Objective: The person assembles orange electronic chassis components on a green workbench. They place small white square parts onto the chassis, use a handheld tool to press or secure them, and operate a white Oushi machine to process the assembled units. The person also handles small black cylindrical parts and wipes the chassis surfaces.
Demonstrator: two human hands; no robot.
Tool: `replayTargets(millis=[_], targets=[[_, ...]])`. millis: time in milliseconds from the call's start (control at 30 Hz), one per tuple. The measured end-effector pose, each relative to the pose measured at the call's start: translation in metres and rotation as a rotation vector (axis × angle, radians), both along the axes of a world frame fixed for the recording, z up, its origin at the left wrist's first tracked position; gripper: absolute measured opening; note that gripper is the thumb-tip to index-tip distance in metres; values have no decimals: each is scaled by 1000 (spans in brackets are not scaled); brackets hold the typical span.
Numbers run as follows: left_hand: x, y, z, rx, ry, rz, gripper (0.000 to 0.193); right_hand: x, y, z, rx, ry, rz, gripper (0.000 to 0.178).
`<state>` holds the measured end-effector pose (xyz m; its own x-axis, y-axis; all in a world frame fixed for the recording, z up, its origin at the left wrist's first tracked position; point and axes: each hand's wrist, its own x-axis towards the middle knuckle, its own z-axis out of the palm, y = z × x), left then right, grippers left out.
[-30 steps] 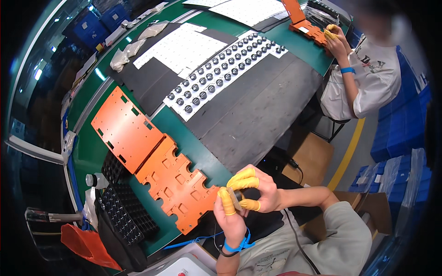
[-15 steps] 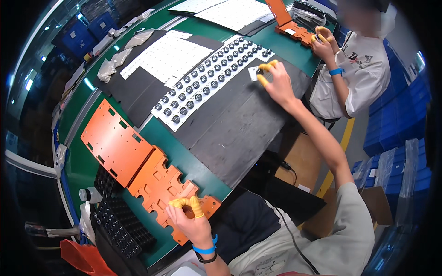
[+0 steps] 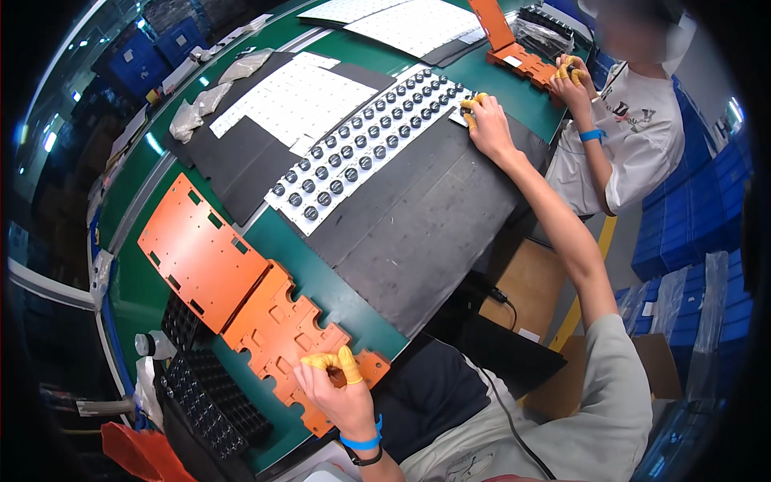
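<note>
At the far right end of the long white sheet (image 3: 321, 181) with rows of black round parts, my right hand (image 3: 488, 128) reaches out with yellow finger covers on. Its thumb and fingers close around a small white piece bearing a black round part (image 3: 466, 111), partly hidden by the fingers. My left hand (image 3: 341, 402) is low over the near end of an orange fixture plate (image 3: 281, 333). The covered thumb and forefinger curl together into a ring there. Whether anything small sits between their tips cannot be made out.
A black mat (image 3: 401, 233) lies under the sheet. The orange lid (image 3: 201, 253) leans open beyond the fixture, and black gridded trays (image 3: 213, 406) stand left of it. White sheets (image 3: 293, 96) lie farther back. Another person (image 3: 626, 136) works at the right by a second orange fixture.
My right hand has moved right and slightly up with the small white piece, bringing it to the sheet's far end. The left hand barely shifted. The other person's hands moved a little.
</note>
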<state>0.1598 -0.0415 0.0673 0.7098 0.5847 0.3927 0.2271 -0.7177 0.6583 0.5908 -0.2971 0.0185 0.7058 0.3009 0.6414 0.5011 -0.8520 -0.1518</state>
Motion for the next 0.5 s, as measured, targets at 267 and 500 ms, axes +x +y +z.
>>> replayTargets(millis=[267,500], targets=[[0,0,4,-69,46,20,26,11,2,0,-28,-23,-9,28],[0,-1,6,-43,61,24,26,13,3,-1,-12,-32,-13,28]])
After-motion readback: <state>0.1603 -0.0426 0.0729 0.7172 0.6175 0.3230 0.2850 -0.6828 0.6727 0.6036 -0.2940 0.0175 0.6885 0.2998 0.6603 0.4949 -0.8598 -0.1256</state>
